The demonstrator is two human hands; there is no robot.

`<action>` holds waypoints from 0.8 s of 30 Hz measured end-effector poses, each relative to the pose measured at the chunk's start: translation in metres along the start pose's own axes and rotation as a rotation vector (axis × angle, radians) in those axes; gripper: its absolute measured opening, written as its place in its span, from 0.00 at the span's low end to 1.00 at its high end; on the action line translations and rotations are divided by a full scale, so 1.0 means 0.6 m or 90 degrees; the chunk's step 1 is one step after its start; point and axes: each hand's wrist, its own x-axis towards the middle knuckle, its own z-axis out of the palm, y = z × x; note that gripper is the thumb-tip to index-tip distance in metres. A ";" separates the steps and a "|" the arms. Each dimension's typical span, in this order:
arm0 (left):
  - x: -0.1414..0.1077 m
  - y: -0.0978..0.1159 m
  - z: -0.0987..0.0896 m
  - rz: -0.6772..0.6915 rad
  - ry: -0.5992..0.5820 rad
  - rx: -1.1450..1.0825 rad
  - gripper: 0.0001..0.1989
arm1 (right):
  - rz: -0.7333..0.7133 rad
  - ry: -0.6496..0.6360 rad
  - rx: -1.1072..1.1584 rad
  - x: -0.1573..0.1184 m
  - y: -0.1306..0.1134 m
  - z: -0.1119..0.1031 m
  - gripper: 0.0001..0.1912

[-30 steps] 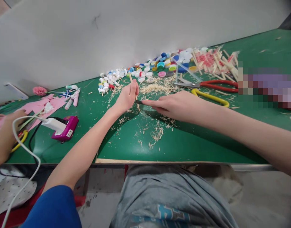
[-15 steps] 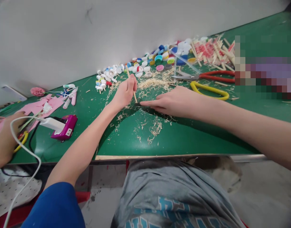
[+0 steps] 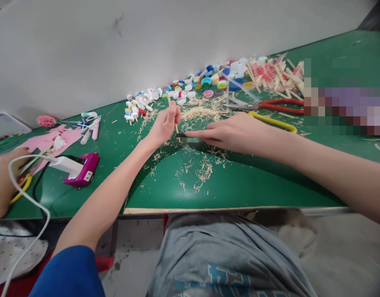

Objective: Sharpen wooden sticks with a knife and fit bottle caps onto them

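Note:
A thin wooden stick point(image 3: 178, 131) stands tilted over the green table, and my left hand point(image 3: 166, 121) is closed round its upper part. My right hand point(image 3: 225, 131) grips a small dark blade point(image 3: 181, 135), its index finger stretched along the back; the handle is hidden under the palm. The dark tip touches or nearly touches the stick near its lower end. Pale wood shavings point(image 3: 204, 171) lie below and beyond both hands.
Bottle caps point(image 3: 205, 82) and a pile of sticks point(image 3: 278, 76) line the wall. Red-handled scissors point(image 3: 279, 106) and a yellow handle point(image 3: 273, 121) lie beyond my right arm. At left are a magenta power socket point(image 3: 86, 169), pink sheets point(image 3: 66, 138) and another person's hand point(image 3: 7, 177).
The view has shifted slightly. The stick's lower end now shows past the dark blade, which sits a little higher on it. Both hands keep their holds.

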 end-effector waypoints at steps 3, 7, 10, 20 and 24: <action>0.000 0.000 -0.002 -0.017 -0.005 -0.006 0.30 | -0.025 0.015 0.011 -0.002 0.003 0.003 0.25; -0.001 0.008 -0.005 -0.067 -0.011 0.004 0.31 | -0.047 -0.001 0.002 -0.004 0.006 0.003 0.25; -0.003 0.012 -0.005 -0.082 -0.013 0.013 0.31 | -0.033 0.005 -0.024 -0.005 0.007 -0.004 0.26; -0.007 0.013 -0.009 -0.118 -0.007 0.004 0.30 | -0.001 -0.057 0.008 -0.002 -0.006 -0.011 0.25; -0.009 0.013 -0.009 -0.105 -0.005 0.014 0.29 | -0.007 -0.004 -0.043 -0.004 -0.005 -0.012 0.26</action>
